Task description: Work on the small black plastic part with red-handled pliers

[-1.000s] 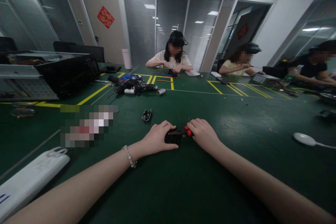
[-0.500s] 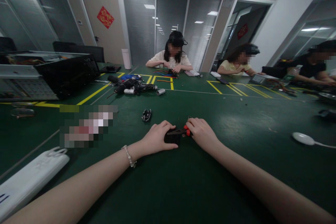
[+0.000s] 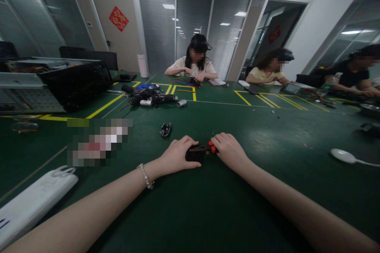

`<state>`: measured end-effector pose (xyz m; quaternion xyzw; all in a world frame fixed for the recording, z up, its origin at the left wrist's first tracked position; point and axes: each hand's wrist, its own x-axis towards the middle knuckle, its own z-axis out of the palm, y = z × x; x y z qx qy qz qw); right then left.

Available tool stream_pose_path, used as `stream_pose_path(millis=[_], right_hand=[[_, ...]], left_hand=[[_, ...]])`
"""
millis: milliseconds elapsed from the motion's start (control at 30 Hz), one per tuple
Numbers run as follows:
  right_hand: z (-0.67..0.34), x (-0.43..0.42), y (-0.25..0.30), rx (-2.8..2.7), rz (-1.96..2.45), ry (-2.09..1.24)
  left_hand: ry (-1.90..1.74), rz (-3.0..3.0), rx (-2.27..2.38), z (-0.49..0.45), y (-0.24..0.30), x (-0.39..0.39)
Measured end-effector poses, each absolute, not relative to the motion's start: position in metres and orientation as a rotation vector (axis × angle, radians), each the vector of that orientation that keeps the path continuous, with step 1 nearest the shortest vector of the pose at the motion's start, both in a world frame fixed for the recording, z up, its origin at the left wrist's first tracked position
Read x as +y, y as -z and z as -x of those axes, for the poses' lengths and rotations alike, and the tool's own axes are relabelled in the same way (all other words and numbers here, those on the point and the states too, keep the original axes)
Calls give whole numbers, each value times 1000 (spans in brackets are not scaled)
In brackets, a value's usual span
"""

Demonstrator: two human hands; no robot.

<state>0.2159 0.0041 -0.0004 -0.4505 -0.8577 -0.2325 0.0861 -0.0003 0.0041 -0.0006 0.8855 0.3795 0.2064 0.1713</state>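
On the green table, my left hand [image 3: 179, 153] is closed round a small black block-like part [image 3: 193, 157], thumb on the near side and fingers on the far side. My right hand [image 3: 228, 147] grips pliers [image 3: 212, 147] by their red handles, which the palm mostly hides. The dark jaws point left and lie over the black part; whether they bite on it I cannot tell. Just beyond the pliers are tiny screw-like bits [image 3: 213, 132]. A small black and silver piece [image 3: 165, 129] lies beyond my left hand.
At the left stands an opened computer case [image 3: 74, 85]; nearer lies a white power strip [image 3: 38, 209]. Cordless tools and cables [image 3: 145, 95] are heaped farther back. A white spoon-shaped object [image 3: 344, 155] lies at right. Co-workers sit across the table, one person [image 3: 192, 67] directly opposite.
The view shifts very slightly. My hands, the pliers and the black part keep nearly the same place, with only a small shift of the right fingers on the handles.
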Motion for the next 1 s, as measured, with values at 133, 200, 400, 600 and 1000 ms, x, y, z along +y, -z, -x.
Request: stream_pose_path(millis=[133,200,400,600,1000], right_hand=[[-216,4,-1,-2550,1319,685],[-216,4,-1,-2551,1298,671],[-217,7,2,-2555,1240,630],[-215,6,0,-2589,1287,594],[-217,7,5,-2561,1271,645]], left_hand=[[-562,-2498,1085,0,0,4],[-561,-2497,1085,0,0,4],[-569,-2491,1099,0,1,4],[-552,-2481,1104,0,0,4],[-565,-2514,1082,1,-2,4]])
